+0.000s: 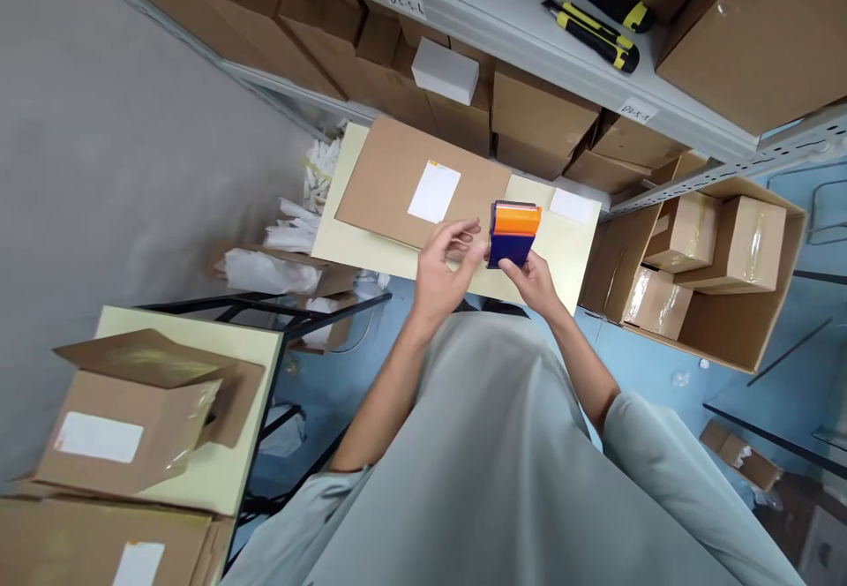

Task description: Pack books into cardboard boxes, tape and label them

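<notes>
My right hand (533, 281) grips a dark blue and orange block-shaped item (512, 249) from below, its thumb across the blue face; I cannot make out its exact kind. To the left of it, my left hand (448, 270) is raised with fingers loosely bent and apart, holding nothing. Its fingertips come close to the item's left side. Beneath and beyond the hands lies a flat brown cardboard box (384, 176) with a white label (435, 191). The box rests on a pale yellow table (556, 246), where a white paper slip (572, 206) lies at the right.
A metal shelf (463, 17) above the table bears two yellow-black utility knives (595, 34). Cardboard boxes (543, 109) fill the level below. At right stands an open carton (728, 339) with smaller boxes inside. A side table (225, 480) at left carries labelled cardboard boxes (112, 436).
</notes>
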The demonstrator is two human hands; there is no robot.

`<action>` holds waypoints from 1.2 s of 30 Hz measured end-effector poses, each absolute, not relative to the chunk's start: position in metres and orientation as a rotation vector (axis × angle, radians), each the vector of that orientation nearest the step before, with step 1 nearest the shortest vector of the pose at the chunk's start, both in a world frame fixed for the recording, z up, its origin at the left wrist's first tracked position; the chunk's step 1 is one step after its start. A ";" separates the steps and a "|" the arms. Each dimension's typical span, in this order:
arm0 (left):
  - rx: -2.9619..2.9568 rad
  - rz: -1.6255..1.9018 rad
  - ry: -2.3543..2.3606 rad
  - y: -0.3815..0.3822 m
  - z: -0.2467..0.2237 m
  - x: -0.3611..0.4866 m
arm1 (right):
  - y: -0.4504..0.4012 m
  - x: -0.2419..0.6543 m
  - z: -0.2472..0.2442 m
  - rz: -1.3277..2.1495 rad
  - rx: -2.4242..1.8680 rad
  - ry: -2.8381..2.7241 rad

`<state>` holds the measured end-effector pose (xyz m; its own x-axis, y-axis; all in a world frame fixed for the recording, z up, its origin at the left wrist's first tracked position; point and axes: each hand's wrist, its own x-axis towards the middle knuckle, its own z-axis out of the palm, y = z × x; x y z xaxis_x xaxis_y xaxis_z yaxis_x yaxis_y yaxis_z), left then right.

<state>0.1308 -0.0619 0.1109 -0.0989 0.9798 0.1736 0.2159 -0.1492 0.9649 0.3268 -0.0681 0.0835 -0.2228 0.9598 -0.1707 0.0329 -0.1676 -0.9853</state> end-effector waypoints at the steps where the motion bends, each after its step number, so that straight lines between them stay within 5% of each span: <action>1: 1.432 1.339 1.362 -0.057 0.118 0.127 | -0.072 0.330 0.088 1.484 -1.240 -1.353; 10: 1.673 1.075 1.253 -0.027 0.184 0.113 | -0.086 0.367 0.105 1.140 -1.253 -1.825; 26: 1.483 1.028 1.254 -0.053 0.185 0.122 | -0.109 0.371 0.101 1.320 -1.416 -1.669; 36: 1.355 1.166 1.427 -0.100 0.091 0.106 | -0.108 0.374 0.064 1.197 -1.431 -2.070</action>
<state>0.1057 -0.0999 0.0911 -0.0753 0.9967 0.0299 0.2280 -0.0120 0.9736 0.3744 -0.1083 0.0638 -0.4266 0.8884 -0.1697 0.5901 0.1312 -0.7966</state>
